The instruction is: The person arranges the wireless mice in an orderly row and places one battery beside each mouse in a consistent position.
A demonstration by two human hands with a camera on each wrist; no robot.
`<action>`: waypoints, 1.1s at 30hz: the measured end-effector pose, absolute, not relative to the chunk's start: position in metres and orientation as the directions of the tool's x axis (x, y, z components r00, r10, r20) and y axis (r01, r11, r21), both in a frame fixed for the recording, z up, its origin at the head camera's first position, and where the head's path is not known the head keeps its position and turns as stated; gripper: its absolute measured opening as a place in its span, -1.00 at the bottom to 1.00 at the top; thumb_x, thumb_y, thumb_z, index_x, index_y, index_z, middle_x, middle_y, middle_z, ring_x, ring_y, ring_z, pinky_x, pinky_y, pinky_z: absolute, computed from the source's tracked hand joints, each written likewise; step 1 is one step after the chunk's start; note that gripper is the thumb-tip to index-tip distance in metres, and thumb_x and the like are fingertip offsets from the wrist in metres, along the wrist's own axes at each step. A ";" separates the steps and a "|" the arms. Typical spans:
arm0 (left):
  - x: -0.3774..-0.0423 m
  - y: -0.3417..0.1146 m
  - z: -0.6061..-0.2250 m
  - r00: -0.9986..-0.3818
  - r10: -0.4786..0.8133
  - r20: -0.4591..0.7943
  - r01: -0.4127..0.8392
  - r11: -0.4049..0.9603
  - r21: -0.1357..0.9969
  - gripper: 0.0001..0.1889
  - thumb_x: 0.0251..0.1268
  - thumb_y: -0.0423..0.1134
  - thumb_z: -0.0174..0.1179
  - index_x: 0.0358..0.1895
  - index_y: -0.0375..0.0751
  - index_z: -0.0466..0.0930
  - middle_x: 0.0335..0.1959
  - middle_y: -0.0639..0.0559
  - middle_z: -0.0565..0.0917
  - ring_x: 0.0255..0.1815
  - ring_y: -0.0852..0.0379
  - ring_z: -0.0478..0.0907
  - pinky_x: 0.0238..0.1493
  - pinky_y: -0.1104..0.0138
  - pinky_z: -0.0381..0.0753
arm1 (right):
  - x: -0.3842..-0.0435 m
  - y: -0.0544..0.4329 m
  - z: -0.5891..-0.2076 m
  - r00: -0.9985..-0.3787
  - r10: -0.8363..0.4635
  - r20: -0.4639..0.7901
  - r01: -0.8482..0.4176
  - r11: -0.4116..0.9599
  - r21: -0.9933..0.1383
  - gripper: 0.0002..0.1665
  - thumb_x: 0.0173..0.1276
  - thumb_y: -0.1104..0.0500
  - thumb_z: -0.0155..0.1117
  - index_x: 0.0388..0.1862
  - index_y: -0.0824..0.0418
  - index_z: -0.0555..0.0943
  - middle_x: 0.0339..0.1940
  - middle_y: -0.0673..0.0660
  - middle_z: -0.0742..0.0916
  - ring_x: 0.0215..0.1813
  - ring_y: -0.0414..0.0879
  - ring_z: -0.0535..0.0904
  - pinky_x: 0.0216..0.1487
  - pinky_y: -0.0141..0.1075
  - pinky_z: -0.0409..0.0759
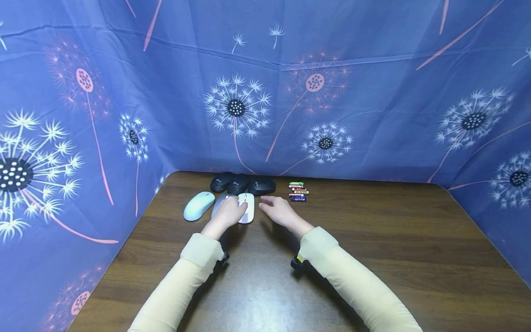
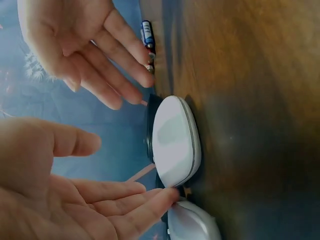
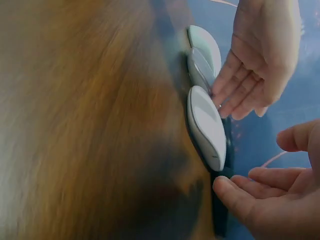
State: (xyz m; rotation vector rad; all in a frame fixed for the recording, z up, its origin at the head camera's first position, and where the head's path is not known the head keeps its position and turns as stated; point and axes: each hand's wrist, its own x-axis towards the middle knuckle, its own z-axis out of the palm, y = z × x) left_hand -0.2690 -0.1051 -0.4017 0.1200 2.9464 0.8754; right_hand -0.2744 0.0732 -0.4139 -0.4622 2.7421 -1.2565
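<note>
A white mouse (image 1: 250,214) sits on the table between the two hands. My left hand (image 1: 229,213) is at its left side, partly covering a grey mouse (image 1: 217,205). In the left wrist view, the fingertips (image 2: 170,196) of that hand are right at the gap between these two mice, with the fingers relaxed. To the right of the white mouse is my right hand (image 1: 282,213), palm facing it and fingers extended. The right wrist view has its fingertips (image 3: 223,184) close to the near end of the white mouse (image 3: 207,122). Neither hand grips anything.
A pale blue mouse (image 1: 199,206) lies at the left. Behind stand three black mice, left (image 1: 221,182), middle (image 1: 238,184) and right (image 1: 262,186), side by side. Several batteries (image 1: 298,191) lie in a column to the right. A blue dandelion-print cloth (image 1: 373,115) hangs behind the wooden table (image 1: 394,230).
</note>
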 end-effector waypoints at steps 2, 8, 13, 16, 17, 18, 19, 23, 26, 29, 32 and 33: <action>-0.272 -0.103 -0.401 -0.996 0.078 -0.045 0.042 0.844 0.535 -0.53 0.39 -0.12 -0.06 0.05 -0.53 0.50 0.01 -0.36 0.59 -0.01 -0.20 0.56 -0.01 0.06 0.55 | -0.278 0.068 -0.418 -0.962 -0.274 0.001 -0.166 0.581 -0.797 -0.52 0.40 0.12 0.07 0.21 0.35 0.49 0.15 0.25 0.62 0.15 0.08 0.56 0.21 -0.09 0.46; -0.280 -0.094 -0.399 -0.996 0.053 -0.070 0.013 0.878 0.478 -0.68 0.34 -0.27 -0.01 -0.15 -0.52 0.59 -0.24 -0.28 0.65 -0.38 -0.01 0.56 -0.41 0.26 0.57 | -0.286 0.055 -0.428 -0.968 -0.203 -0.146 0.063 0.368 -0.928 -0.49 0.40 0.19 0.04 0.24 0.45 0.41 0.03 0.36 0.65 -0.05 0.11 0.65 0.03 -0.14 0.60; -0.283 -0.088 -0.403 -1.000 0.027 -0.005 0.023 0.916 0.400 -0.76 0.24 -0.42 -0.03 -0.26 -0.51 0.62 -0.25 -0.32 0.68 -0.32 -0.06 0.63 -0.37 0.18 0.63 | -0.288 0.050 -0.429 -0.962 -0.197 -0.188 0.134 0.259 -0.957 -0.50 0.42 0.24 -0.01 0.24 0.52 0.37 0.07 0.41 0.60 0.03 0.15 0.61 0.03 -0.15 0.61; -0.285 -0.086 -0.405 -0.999 0.016 0.032 0.027 0.927 0.375 -0.77 0.23 -0.45 -0.04 -0.27 -0.51 0.62 -0.25 -0.33 0.68 -0.23 -0.14 0.65 -0.26 0.10 0.64 | -0.289 0.047 -0.430 -0.952 -0.218 -0.214 0.178 0.173 -0.969 -0.53 0.43 0.27 -0.05 0.21 0.55 0.37 0.10 0.44 0.58 0.07 0.15 0.58 0.10 -0.10 0.57; -0.286 -0.086 -0.405 -0.999 0.015 0.041 0.029 0.929 0.368 -0.77 0.23 -0.44 -0.03 -0.27 -0.51 0.62 -0.25 -0.33 0.68 -0.21 -0.16 0.65 -0.24 0.09 0.64 | -0.290 0.047 -0.430 -0.948 -0.227 -0.222 0.191 0.151 -0.970 -0.54 0.43 0.27 -0.06 0.20 0.55 0.38 0.09 0.43 0.58 0.06 0.14 0.59 0.11 -0.10 0.56; -0.286 -0.086 -0.406 -0.999 0.015 0.047 0.031 0.930 0.367 -0.77 0.23 -0.44 -0.02 -0.26 -0.50 0.63 -0.24 -0.33 0.68 -0.19 -0.18 0.65 -0.21 0.07 0.63 | -0.290 0.046 -0.430 -0.945 -0.234 -0.231 0.205 0.128 -0.970 -0.55 0.43 0.28 -0.07 0.19 0.56 0.39 0.09 0.43 0.58 0.05 0.12 0.59 0.13 -0.09 0.55; -0.287 -0.085 -0.406 -0.999 0.012 0.052 0.030 0.930 0.367 -0.77 0.23 -0.44 -0.02 -0.25 -0.50 0.63 -0.24 -0.34 0.68 -0.18 -0.19 0.64 -0.19 0.07 0.63 | -0.293 0.045 -0.434 -0.944 -0.235 -0.232 0.213 0.105 -0.971 -0.55 0.43 0.27 -0.07 0.17 0.56 0.40 0.08 0.42 0.59 0.02 0.07 0.59 0.11 -0.10 0.56; -0.288 -0.083 -0.406 -0.998 -0.002 0.058 0.020 0.926 0.378 -0.77 0.23 -0.44 -0.01 -0.24 -0.50 0.63 -0.23 -0.33 0.68 -0.17 -0.18 0.65 -0.18 0.07 0.63 | -0.292 0.043 -0.433 -0.943 -0.225 -0.247 0.237 0.073 -0.969 -0.56 0.43 0.26 -0.08 0.14 0.56 0.42 0.05 0.39 0.61 -0.05 -0.01 0.59 0.09 -0.12 0.58; -0.289 -0.083 -0.407 -0.996 -0.012 0.083 0.021 0.922 0.386 -0.78 0.23 -0.44 0.00 -0.26 -0.51 0.63 -0.25 -0.33 0.68 -0.18 -0.19 0.65 -0.20 0.06 0.64 | -0.292 0.041 -0.433 -0.946 -0.201 -0.254 0.247 0.057 -0.967 -0.57 0.44 0.26 -0.08 0.14 0.55 0.43 0.03 0.38 0.62 -0.09 -0.03 0.60 0.05 -0.15 0.60; -0.288 -0.083 -0.408 -0.993 -0.019 0.117 0.028 0.923 0.384 -0.79 0.20 -0.44 0.02 -0.28 -0.52 0.63 -0.28 -0.35 0.68 -0.21 -0.20 0.65 -0.23 0.06 0.64 | -0.292 0.040 -0.434 -0.947 -0.188 -0.260 0.258 0.037 -0.966 -0.58 0.44 0.27 -0.07 0.13 0.55 0.45 0.03 0.38 0.62 -0.12 -0.05 0.60 0.00 -0.19 0.62; -0.288 -0.084 -0.410 -0.990 -0.036 0.136 0.021 0.916 0.401 -0.80 0.19 -0.43 0.04 -0.30 -0.53 0.63 -0.31 -0.35 0.68 -0.25 -0.21 0.66 -0.26 0.06 0.64 | -0.290 0.041 -0.436 -0.947 -0.182 -0.266 0.267 0.018 -0.964 -0.58 0.45 0.28 -0.07 0.14 0.55 0.44 0.03 0.39 0.62 -0.15 -0.06 0.59 -0.03 -0.22 0.63; -0.287 -0.085 -0.411 -0.989 -0.044 0.144 0.020 0.911 0.412 -0.80 0.19 -0.43 0.05 -0.31 -0.53 0.63 -0.32 -0.36 0.68 -0.26 -0.22 0.66 -0.28 0.06 0.64 | -0.290 0.041 -0.436 -0.947 -0.178 -0.265 0.268 0.011 -0.963 -0.59 0.45 0.29 -0.07 0.14 0.55 0.44 0.02 0.39 0.62 -0.16 -0.06 0.59 -0.04 -0.23 0.63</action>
